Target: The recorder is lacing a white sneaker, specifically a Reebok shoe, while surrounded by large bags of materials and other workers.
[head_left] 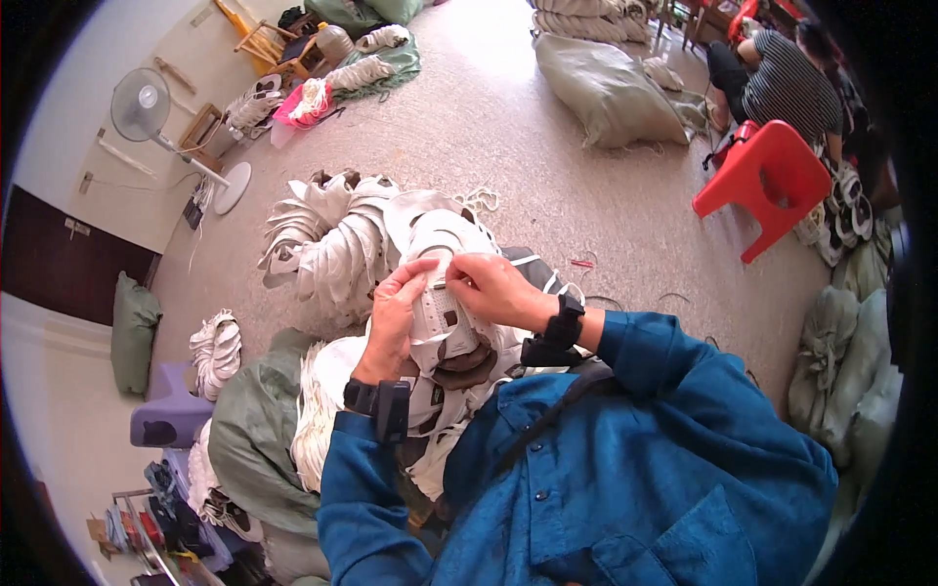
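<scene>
A white shoe upper (436, 318) with a punched front and a brown opening lies in front of my body. My left hand (394, 311) pinches its left edge between thumb and fingers. From the other side, my right hand (496, 289) is closed in a pinch over the upper's middle; whatever its fingertips hold is too small to make out. Just beyond my hands, nested white uppers (337, 239) lie in curved rows. A thick bundle of cream shoelaces (313, 415) hangs beside my left forearm, next to a green sack (256, 430).
A standing fan (147, 103) is at the far left, a purple stool (168, 415) nearer. At the right stand a red plastic stool (767, 186) and a crouching person (787, 88) in a striped top. A stuffed sack (611, 93) lies at the back; more sacks (831, 361) line the right.
</scene>
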`<action>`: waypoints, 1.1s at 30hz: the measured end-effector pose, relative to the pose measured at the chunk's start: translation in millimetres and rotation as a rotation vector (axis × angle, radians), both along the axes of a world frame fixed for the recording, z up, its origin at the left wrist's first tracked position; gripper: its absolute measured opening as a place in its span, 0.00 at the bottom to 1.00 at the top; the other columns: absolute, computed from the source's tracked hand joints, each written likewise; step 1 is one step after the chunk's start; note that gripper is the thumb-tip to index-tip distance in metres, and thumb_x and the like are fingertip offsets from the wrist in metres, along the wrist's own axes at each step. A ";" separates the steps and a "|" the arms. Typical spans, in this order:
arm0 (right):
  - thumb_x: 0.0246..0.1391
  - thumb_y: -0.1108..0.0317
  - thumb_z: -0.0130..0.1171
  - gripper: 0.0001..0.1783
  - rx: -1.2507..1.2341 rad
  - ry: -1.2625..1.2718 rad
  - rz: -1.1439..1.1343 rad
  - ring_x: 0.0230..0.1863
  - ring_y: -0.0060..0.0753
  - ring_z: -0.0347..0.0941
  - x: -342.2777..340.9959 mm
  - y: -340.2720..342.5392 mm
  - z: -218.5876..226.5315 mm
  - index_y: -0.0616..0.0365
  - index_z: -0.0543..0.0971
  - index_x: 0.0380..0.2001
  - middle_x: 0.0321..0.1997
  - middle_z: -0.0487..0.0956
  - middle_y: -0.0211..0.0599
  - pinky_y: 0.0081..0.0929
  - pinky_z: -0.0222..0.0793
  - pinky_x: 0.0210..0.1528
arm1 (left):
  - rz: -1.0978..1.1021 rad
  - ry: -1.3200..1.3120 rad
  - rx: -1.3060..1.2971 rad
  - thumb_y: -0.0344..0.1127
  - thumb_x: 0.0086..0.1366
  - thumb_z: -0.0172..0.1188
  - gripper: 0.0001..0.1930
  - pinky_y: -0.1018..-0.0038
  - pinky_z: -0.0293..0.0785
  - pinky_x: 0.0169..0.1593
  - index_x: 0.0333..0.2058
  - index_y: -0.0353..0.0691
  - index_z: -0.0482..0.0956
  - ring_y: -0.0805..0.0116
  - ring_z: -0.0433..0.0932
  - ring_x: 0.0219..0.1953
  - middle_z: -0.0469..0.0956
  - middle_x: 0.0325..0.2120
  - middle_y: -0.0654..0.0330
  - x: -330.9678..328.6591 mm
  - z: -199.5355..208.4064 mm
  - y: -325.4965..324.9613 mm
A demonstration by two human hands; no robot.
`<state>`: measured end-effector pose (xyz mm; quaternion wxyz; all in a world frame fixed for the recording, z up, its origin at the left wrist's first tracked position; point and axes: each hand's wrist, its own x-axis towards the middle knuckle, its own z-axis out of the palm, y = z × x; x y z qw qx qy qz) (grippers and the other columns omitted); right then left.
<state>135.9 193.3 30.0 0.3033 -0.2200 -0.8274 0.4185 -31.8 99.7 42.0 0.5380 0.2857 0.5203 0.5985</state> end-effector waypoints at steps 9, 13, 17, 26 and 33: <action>0.57 0.70 0.54 0.16 0.406 -0.210 0.059 0.33 0.54 0.80 -11.5 -12.1 19.4 0.57 0.71 0.49 0.32 0.81 0.48 0.45 0.76 0.28 | -0.011 -0.060 0.045 0.25 0.66 0.48 0.18 0.73 0.75 0.54 0.52 0.31 0.77 0.69 0.80 0.47 0.80 0.47 0.57 -3.1 -15.4 -3.5; 0.50 0.73 0.55 0.14 0.653 -0.217 0.179 0.35 0.50 0.78 -14.9 -8.2 26.6 0.62 0.72 0.42 0.44 0.74 0.48 0.42 0.76 0.33 | 0.056 -0.059 0.062 0.26 0.65 0.51 0.16 0.76 0.74 0.53 0.49 0.34 0.80 0.70 0.80 0.44 0.82 0.43 0.60 -2.3 -29.0 -6.0; 0.50 0.74 0.53 0.13 0.687 -0.155 0.201 0.40 0.49 0.76 -31.4 -4.2 34.8 0.66 0.72 0.40 0.45 0.72 0.49 0.40 0.76 0.37 | 0.238 0.469 0.153 0.31 0.64 0.54 0.18 0.71 0.70 0.57 0.51 0.30 0.78 0.65 0.75 0.52 0.75 0.50 0.53 -9.7 -51.7 -14.5; 0.54 0.69 0.58 0.07 0.513 0.218 0.178 0.38 0.47 0.76 -83.5 -20.3 97.6 0.61 0.75 0.32 0.47 0.72 0.40 0.40 0.74 0.36 | 0.225 1.610 0.505 0.26 0.51 0.60 0.12 0.53 0.67 0.41 0.37 0.36 0.78 0.45 0.74 0.37 0.76 0.32 0.50 28.4 21.8 -47.9; 0.57 0.70 0.56 0.06 0.384 0.167 0.158 0.42 0.48 0.76 -68.3 -15.6 69.2 0.62 0.75 0.35 0.47 0.75 0.43 0.39 0.74 0.42 | -0.004 1.923 0.152 0.30 0.54 0.58 0.07 0.59 0.68 0.38 0.34 0.41 0.77 0.55 0.77 0.36 0.76 0.30 0.55 -2.1 15.8 -32.2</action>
